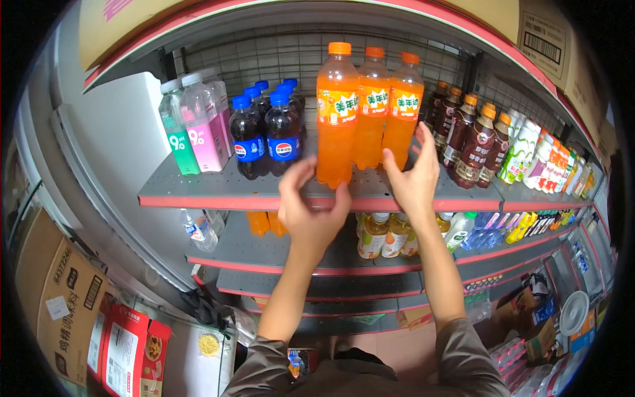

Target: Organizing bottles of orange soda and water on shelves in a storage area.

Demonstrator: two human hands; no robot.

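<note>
Three large orange soda bottles with orange caps stand upright on the grey metal shelf [248,191]. My left hand [312,203], slightly blurred, is at the base of the front left bottle [337,149], its thumb and fingers apart at either side; whether it touches the bottle cannot be told. Beside the right orange bottle [403,134] is my right hand [414,171], palm turned inward and fingers spread. Its thumb lies near that bottle's lower part; contact is unclear. The middle orange bottle [371,139] is partly hidden behind the front left one.
Pepsi bottles [283,149] and pink and green drink bottles [203,139] stand to the left. Dark brown drink bottles [474,149] are to the right. Juice bottles [373,238] occupy the shelf below. Cardboard boxes [64,297] sit at lower left. A red-edged shelf crosses overhead.
</note>
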